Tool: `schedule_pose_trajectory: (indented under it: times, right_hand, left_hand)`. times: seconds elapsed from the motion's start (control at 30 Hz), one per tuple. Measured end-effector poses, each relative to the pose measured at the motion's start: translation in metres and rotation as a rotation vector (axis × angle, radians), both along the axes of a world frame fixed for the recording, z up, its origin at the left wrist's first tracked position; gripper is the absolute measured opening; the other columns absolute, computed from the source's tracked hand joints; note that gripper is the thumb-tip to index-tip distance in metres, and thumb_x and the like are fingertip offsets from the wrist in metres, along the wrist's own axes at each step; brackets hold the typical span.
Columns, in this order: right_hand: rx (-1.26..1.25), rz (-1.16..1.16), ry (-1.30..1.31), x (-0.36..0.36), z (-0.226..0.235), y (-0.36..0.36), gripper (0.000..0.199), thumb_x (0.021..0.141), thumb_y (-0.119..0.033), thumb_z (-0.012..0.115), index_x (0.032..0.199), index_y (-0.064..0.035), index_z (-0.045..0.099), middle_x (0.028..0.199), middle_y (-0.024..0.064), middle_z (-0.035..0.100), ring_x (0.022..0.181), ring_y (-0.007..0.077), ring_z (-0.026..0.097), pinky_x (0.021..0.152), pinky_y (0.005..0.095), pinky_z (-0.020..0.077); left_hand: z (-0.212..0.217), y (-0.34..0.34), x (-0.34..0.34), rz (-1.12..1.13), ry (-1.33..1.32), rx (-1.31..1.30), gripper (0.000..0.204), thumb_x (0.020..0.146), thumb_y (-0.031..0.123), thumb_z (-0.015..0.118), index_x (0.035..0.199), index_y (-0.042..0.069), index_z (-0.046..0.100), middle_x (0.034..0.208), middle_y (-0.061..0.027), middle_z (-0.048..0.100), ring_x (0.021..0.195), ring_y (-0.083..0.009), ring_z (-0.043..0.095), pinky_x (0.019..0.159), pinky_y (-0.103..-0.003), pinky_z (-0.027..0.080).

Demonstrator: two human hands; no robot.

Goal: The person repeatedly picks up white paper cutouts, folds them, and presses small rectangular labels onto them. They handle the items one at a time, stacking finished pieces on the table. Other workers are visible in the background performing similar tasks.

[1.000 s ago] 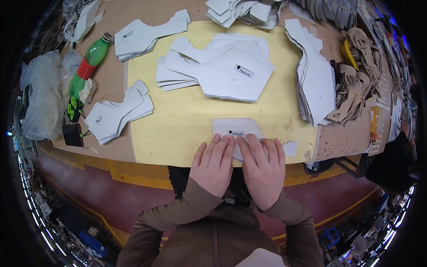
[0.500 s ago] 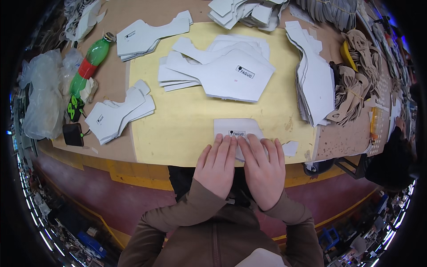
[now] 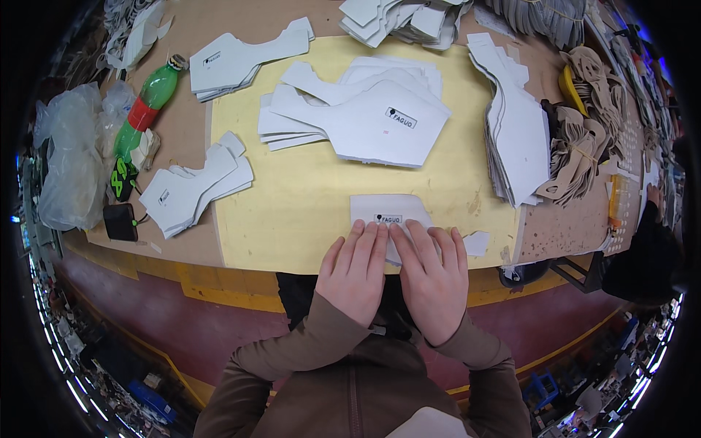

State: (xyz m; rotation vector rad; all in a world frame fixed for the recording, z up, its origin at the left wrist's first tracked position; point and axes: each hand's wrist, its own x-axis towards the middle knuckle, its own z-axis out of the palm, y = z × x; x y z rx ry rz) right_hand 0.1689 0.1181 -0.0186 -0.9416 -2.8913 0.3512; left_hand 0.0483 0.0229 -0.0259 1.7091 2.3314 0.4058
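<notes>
A white cut piece [image 3: 365,205] with a small printed label lies at the front edge of the yellow sheet [image 3: 292,212]. My left hand [image 3: 355,266] rests on its near part, fingers stretched out and flat. Beside it my right hand [image 3: 431,274] presses the same piece, also with straight fingers. My index fingertips almost meet just below the label. Both palms hide most of the piece's near side; a narrow end [image 3: 477,244] shows to the right of my right hand. Farther back lies a fanned pile of white cut pieces [image 3: 394,135].
More white piles lie at left [image 3: 193,186], far left [image 3: 241,62] and right [image 3: 515,131]. A green bottle [image 3: 159,87], clear plastic bags [image 3: 73,160] and a black box-shaped item [image 3: 120,221] stand on the left. Beige bundled pieces [image 3: 577,150] lie right. Another person [image 3: 642,255] is at far right.
</notes>
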Motion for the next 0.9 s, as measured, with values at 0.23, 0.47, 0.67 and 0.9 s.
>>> schedule_pose_trajectory:
  times: [0.23, 0.47, 0.67, 0.9]
  right_hand:
    - [-0.016, -0.008, 0.006, 0.000, 0.000, 0.000, 0.050, 0.084, -0.011, 0.066, 0.134, -0.0122, 0.063, 0.133, 0.0032, 0.056, 0.120, 0.0266, 0.053, 0.110, 0.0507, 0.0408]
    - [-0.104, -0.007, 0.010, 0.004, 0.007, 0.007, 0.048, 0.086, -0.011, 0.064, 0.133, -0.0107, 0.063, 0.137, 0.0035, 0.056, 0.128, 0.0238, 0.053, 0.113, 0.0505, 0.0385]
    - [-0.040, -0.003, -0.010, -0.001, 0.007, 0.004, 0.044, 0.087, -0.012, 0.062, 0.130, -0.0070, 0.064, 0.133, 0.0044, 0.058, 0.125, 0.0228, 0.055, 0.113, 0.0504, 0.0385]
    - [-0.267, 0.021, 0.208, -0.005, 0.001, 0.036, 0.041, 0.085, -0.006, 0.068, 0.126, -0.0084, 0.067, 0.119, 0.0077, 0.061, 0.111, 0.0297, 0.059, 0.109, 0.0520, 0.0422]
  left_hand:
    - [-0.001, -0.001, -0.002, 0.007, -0.031, 0.003, 0.050, 0.087, 0.005, 0.065, 0.136, 0.002, 0.059, 0.133, -0.0125, 0.058, 0.131, -0.0297, 0.056, 0.107, -0.043, 0.045]
    - [0.000, -0.001, -0.002, -0.011, -0.027, -0.006, 0.061, 0.081, 0.005, 0.069, 0.140, 0.011, 0.058, 0.134, -0.0117, 0.056, 0.133, -0.0299, 0.055, 0.107, -0.045, 0.045]
    - [0.001, -0.001, 0.000, -0.019, -0.028, -0.016, 0.064, 0.078, 0.005, 0.070, 0.140, 0.011, 0.058, 0.132, -0.0119, 0.055, 0.133, -0.0311, 0.054, 0.106, -0.046, 0.045]
    - [0.000, 0.001, -0.024, -0.033, -0.283, 0.048, 0.058, 0.081, 0.008, 0.071, 0.138, 0.007, 0.060, 0.129, -0.0128, 0.056, 0.122, -0.0336, 0.057, 0.102, -0.045, 0.046]
